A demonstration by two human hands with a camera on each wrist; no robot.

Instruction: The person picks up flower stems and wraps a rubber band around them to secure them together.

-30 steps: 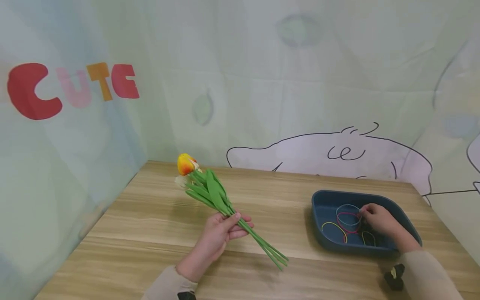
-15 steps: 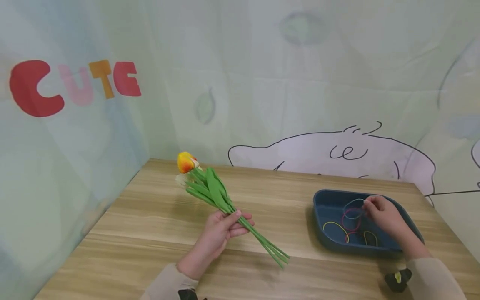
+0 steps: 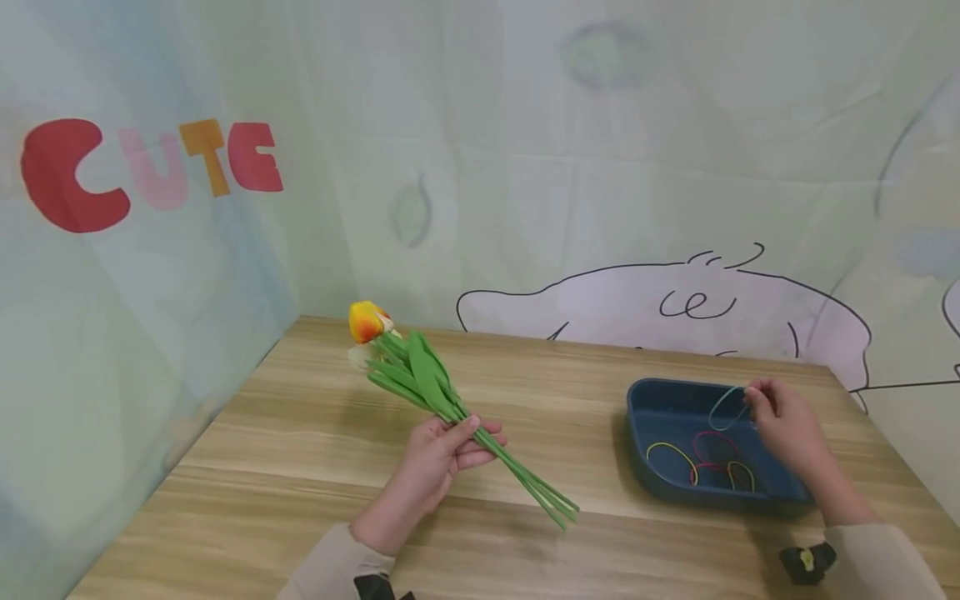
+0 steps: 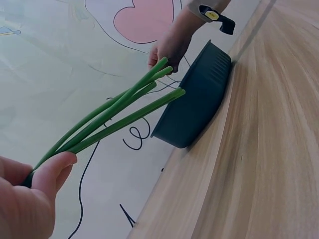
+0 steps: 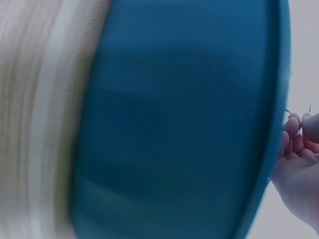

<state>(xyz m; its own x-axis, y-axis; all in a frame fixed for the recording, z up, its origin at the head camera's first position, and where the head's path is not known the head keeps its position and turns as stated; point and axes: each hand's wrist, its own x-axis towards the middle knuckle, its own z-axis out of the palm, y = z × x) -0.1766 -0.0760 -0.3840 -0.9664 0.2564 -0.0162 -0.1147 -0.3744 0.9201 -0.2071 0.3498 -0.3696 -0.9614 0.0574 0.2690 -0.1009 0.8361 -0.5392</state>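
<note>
My left hand holds a small bunch of tulips by the stems, thumb across them. One bloom is yellow-orange, with paler ones behind it. In the left wrist view, the green stems jut past the thumb of that hand. Over the dark blue tray, my right hand pinches a teal rubber band between thumb and finger. Inside the tray lie a yellow rubber band, pinkish-red ones and another yellowish one. The right wrist view shows mostly the tray wall, with the right hand beyond its rim.
The tray stands on the right side of a wooden table. A printed cloth backdrop rises behind the table and along its left. Both wrists wear black straps with small devices.
My right hand has risen and moved right, lifting the teal rubber band away from the pinkish-red one in the tray. The left hand and tulips have hardly moved.
</note>
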